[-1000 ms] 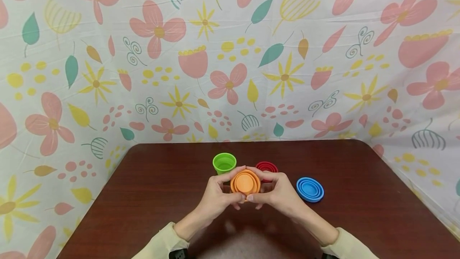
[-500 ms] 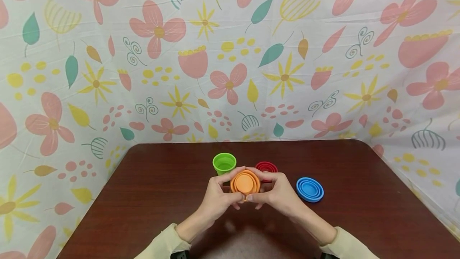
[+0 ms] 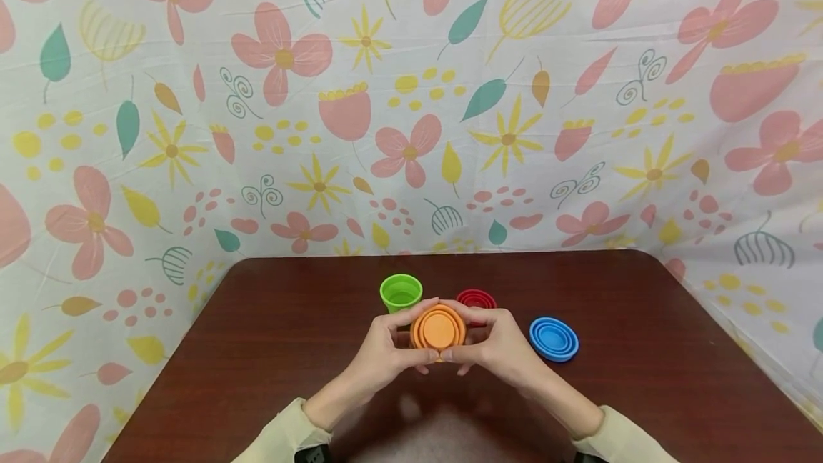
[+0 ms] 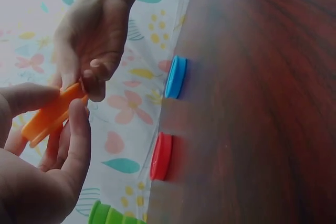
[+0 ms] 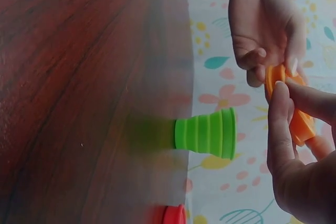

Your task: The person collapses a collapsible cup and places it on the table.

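An orange collapsible cup [image 3: 439,329] is held up between both hands above the table, its nested rings and round base disc facing the head view. My left hand [image 3: 381,356] pinches its left side, thumb at the lower rim and index finger over the top. On the right side my right hand [image 3: 504,349] grips it the same way, the two thumb tips nearly meeting. Seen edge-on in the left wrist view, the orange cup [image 4: 55,113] looks mostly flattened. Fingers behind the cup are partly hidden.
Behind the hands, a green cup [image 3: 401,293] stands extended on the dark wooden table [image 3: 289,334]. A flattened red cup [image 3: 476,298] lies partly behind the right hand, and a flattened blue one [image 3: 554,339] lies farther right. Floral cloth [image 3: 411,91] hangs behind the table.
The orange cup's rings show more evenly around its base disc, which has shifted slightly. Both hands keep their hold in almost the same place; the other cups have not moved.
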The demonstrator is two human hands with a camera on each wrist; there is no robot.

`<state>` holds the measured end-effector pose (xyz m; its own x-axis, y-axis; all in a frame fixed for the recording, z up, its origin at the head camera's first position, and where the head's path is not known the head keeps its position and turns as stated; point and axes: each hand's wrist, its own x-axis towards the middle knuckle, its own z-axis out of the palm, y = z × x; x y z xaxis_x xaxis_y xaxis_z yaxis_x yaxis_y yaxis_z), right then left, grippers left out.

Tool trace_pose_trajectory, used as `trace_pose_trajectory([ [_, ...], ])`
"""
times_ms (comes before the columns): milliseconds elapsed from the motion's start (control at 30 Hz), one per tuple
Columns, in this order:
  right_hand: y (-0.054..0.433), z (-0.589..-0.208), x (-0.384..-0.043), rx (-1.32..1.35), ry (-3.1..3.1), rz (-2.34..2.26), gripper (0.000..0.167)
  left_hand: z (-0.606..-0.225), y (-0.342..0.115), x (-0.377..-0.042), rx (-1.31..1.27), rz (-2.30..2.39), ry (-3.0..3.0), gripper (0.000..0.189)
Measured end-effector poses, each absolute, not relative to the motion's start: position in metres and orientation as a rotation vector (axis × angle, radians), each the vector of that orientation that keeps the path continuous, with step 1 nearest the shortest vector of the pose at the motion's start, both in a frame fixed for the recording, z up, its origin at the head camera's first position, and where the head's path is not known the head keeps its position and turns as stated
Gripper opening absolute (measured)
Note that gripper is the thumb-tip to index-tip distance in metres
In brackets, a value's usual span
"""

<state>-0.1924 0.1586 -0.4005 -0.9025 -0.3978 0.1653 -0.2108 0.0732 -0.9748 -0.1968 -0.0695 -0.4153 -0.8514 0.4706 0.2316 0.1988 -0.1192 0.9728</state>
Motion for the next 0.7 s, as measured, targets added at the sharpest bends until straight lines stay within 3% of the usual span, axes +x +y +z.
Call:
trace_pose_trajectory([
  [700,0.164,-0.4031,-0.1951,-0.738,2.179,-1.947,0.071,-0.4138,-0.0747,-0.1985,0.862,2.118,1.938,0.065],
])
